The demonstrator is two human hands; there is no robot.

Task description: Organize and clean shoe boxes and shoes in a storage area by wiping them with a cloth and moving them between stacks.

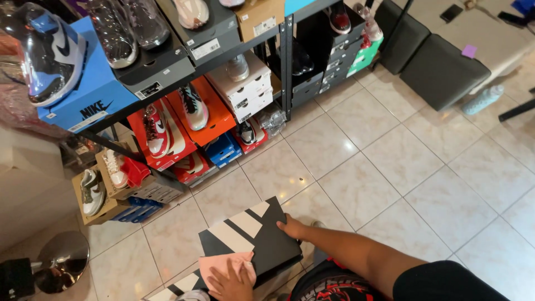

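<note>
A black shoebox with white stripes (251,237) is held low at 6 o'clock. The right hand (291,227) is clamped on its far edge; the left hand (231,281) presses a pink cloth (223,262) flat. Judged light, stiff cardboard, easily crushed; best gripped by opposite edges.

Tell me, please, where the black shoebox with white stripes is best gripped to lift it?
Probably by its two long side edges, from above. The shoebox lies flat and is too wide for one hand. The right hand already grips the far right edge; the left hand presses a pink cloth on the near end.
</note>
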